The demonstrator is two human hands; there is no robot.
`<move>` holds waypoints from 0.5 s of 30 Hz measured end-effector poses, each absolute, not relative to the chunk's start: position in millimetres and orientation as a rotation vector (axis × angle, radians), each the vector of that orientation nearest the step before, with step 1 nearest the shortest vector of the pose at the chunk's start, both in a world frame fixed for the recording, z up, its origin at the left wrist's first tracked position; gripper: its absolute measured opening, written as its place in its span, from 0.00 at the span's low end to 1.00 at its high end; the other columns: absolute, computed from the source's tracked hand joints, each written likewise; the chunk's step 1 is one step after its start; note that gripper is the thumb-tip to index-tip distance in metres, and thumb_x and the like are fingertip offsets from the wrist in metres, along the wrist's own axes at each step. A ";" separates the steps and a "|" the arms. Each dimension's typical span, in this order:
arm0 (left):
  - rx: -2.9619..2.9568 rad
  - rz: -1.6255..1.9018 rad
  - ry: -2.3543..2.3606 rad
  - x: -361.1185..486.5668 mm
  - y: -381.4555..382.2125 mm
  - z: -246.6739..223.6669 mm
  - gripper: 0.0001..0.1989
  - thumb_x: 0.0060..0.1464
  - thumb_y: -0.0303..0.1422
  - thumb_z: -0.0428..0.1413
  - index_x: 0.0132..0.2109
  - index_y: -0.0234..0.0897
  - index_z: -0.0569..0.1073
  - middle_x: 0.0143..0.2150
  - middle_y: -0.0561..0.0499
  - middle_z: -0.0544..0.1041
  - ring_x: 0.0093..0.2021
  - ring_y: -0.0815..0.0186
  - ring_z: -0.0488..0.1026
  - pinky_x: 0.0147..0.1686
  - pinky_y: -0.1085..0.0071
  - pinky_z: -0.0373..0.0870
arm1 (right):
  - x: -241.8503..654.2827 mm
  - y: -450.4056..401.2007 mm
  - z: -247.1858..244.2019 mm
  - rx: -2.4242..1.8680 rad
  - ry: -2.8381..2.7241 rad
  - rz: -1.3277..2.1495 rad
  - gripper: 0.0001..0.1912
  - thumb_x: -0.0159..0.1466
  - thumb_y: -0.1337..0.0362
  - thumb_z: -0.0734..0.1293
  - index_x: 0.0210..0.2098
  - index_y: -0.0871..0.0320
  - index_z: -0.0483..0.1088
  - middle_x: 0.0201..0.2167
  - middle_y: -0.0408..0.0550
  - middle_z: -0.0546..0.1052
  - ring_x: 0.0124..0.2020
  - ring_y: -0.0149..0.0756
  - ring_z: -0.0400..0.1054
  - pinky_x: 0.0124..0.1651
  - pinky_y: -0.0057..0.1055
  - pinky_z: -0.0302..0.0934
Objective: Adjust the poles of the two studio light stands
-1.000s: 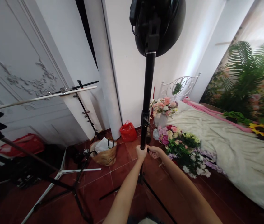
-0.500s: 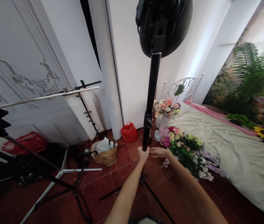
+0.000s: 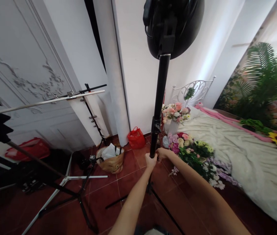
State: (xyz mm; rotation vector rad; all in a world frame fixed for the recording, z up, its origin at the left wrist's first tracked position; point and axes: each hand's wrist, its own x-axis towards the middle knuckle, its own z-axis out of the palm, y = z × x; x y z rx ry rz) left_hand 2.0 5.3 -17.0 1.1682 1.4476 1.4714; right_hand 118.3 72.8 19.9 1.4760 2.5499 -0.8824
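A black light stand [image 3: 161, 88] rises upright in front of me, with a large black lamp head [image 3: 189, 32] on top. My left hand [image 3: 150, 160] is wrapped around its pole below the middle collar [image 3: 156, 125]. Close against the right side of the pole, my right hand [image 3: 163, 154] has its fingers curled in. What those fingers grip, if anything, is hidden; it lies at the height of my left hand. The stand's thin black legs [image 3: 166, 209] spread on the floor below.
To the right, artificial flowers [image 3: 189, 153] lie beside a bed with a cream cover [image 3: 241, 156]. A woven basket [image 3: 112, 161] and a red bag [image 3: 136, 138] sit by the wall. At left stand other tripods and a white crossbar [image 3: 38, 103].
My right hand has come up slightly and its fingers, stretched toward the pole before, are now curled beside it. My left hand keeps its hold on the pole.
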 end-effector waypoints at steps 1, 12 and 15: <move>1.172 1.475 1.447 2.1 5.5 -17.5 0.12 0.38 0.35 0.58 0.16 0.32 0.66 0.15 0.54 0.65 0.17 0.73 0.61 0.18 0.77 0.55 | 114.6 72.8 19.9 1.460 2.582 -0.838 0.20 0.31 0.68 0.76 0.26 0.59 0.73 0.24 0.44 0.76 0.27 0.39 0.69 0.31 0.29 0.60; 1.204 1.503 1.453 2.1 6.1 -17.0 0.12 0.37 0.36 0.57 0.17 0.32 0.67 0.16 0.52 0.66 0.19 0.72 0.62 0.20 0.76 0.57 | 127.8 -6.6 -9.2 1.702 3.043 -0.390 0.16 0.55 0.73 0.58 0.42 0.61 0.68 0.42 0.55 0.74 0.43 0.40 0.68 0.46 0.34 0.60; 1.187 1.487 1.449 2.4 5.0 -13.9 0.12 0.38 0.35 0.56 0.16 0.33 0.65 0.15 0.54 0.63 0.18 0.74 0.59 0.18 0.78 0.55 | 134.3 -33.6 -8.9 1.867 3.157 -0.393 0.11 0.54 0.70 0.60 0.37 0.58 0.67 0.41 0.53 0.73 0.42 0.40 0.67 0.47 0.36 0.59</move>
